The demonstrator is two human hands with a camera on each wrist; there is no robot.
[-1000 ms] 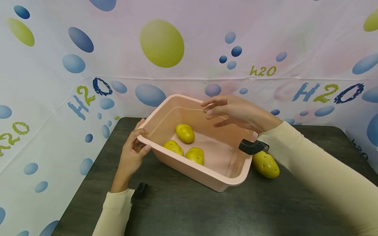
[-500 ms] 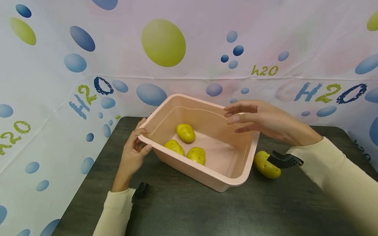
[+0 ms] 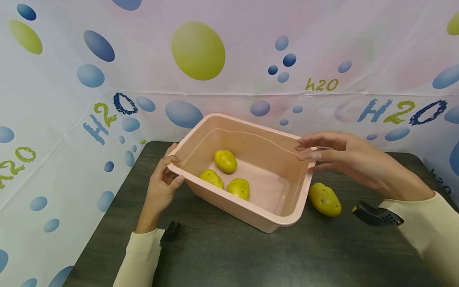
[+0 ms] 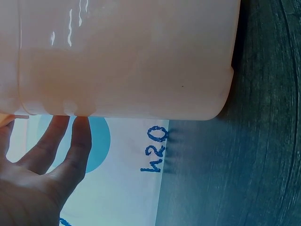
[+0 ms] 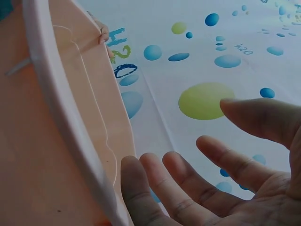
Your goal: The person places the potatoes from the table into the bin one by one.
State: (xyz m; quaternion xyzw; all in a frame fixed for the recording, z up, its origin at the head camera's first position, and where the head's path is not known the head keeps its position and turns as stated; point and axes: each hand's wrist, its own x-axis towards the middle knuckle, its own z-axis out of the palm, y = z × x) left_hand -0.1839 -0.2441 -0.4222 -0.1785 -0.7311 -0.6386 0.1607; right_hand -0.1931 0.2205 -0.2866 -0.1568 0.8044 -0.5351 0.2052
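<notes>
A pink plastic basin (image 3: 229,205) stands at an angle on the dark table, holding three yellow potatoes, one of them the potato (image 3: 225,161) farthest back. My left hand (image 3: 161,187) grips its left corner, fingers over the rim and thumb at the front. In the left wrist view, fingers (image 4: 81,141) of that hand lie against the basin's wall (image 4: 136,61). My right hand (image 3: 344,159) hovers at the right end of the rim, fingers extended and holding nothing. Below it, a fourth potato (image 3: 324,199) lies on the table beside the basin's right wall.
The dark wood-grain table (image 3: 222,259) runs back to a printed white curtain (image 3: 244,52) with coloured spots and lettering, which also covers the left side. Black wrist devices, such as the right wrist camera (image 3: 376,214), stick out from both sleeves.
My right hand has moved right and somewhat down, from over the inside of the basin to its right rim, uncovering the outside potato. My left hand and the basin stay put.
</notes>
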